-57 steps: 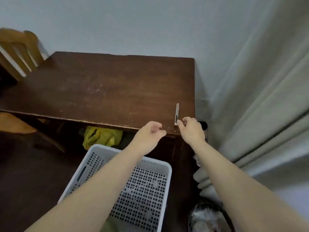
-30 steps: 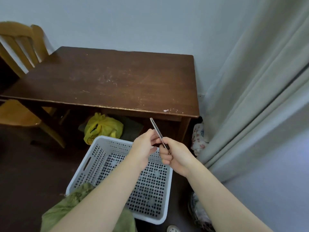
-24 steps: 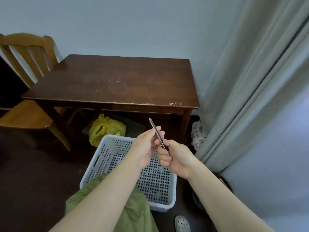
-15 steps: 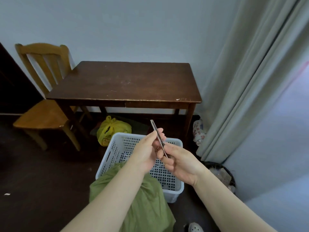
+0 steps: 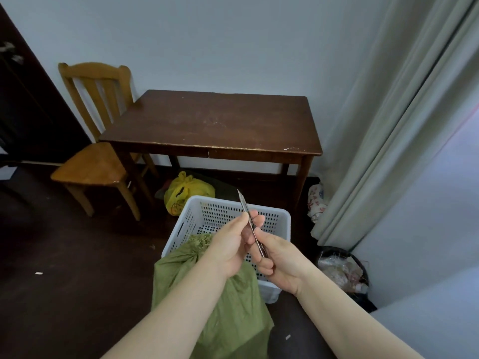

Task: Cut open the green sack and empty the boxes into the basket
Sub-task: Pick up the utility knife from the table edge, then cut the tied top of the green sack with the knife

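Now my right grip (image 5: pixel 282 263) curls round the lower end of the slim metal cutter (image 5: pixel 243 203), whose tip points up and away. My left grip (image 5: pixel 233 244) pinches its middle between thumb and fingers. The green sack (image 5: pixel 233 320), creased, its neck tied and frayed, stands on the dark floor (image 5: pixel 77 281) beneath my forearms, against the near side of the white perforated basket (image 5: pixel 274 218).

Before me the sack (image 5: pixel 233 320) lies at the basket's (image 5: pixel 281 216) near side, the table (image 5: pixel 220 120) behind it, the chair (image 5: pixel 90 164) left of the table.
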